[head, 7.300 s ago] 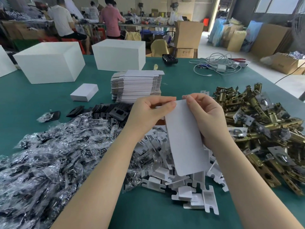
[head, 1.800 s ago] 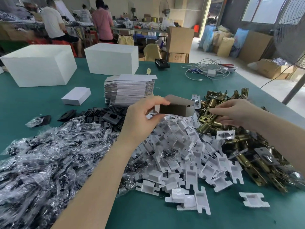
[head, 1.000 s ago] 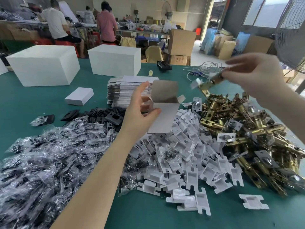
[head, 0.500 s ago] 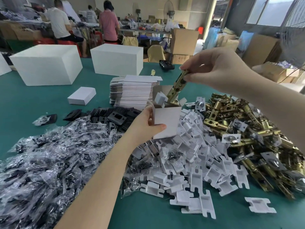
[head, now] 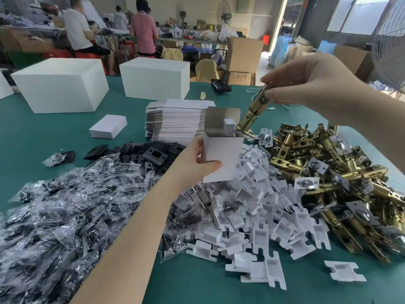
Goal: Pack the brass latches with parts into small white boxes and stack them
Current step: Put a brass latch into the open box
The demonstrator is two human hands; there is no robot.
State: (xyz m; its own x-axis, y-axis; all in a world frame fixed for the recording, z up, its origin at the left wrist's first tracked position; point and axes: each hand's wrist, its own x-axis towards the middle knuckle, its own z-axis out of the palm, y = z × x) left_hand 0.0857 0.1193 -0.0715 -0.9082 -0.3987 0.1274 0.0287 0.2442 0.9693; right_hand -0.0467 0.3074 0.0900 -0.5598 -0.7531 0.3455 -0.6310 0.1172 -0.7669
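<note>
Above a green bench (head: 197, 281), the left hand (head: 197, 160) grips an upright open small white box (head: 221, 159), while the right hand's (head: 306, 84) fingers (head: 282, 94) pinch a tilted brass latch (head: 254, 114) entering its open top.

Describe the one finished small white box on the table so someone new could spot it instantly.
Start at the two large white cartons at the far side of the green table. In front of them, left of the tall stack of flat box blanks, lies the small closed white box. It alone is folded shut and lies apart on bare cloth.
</note>
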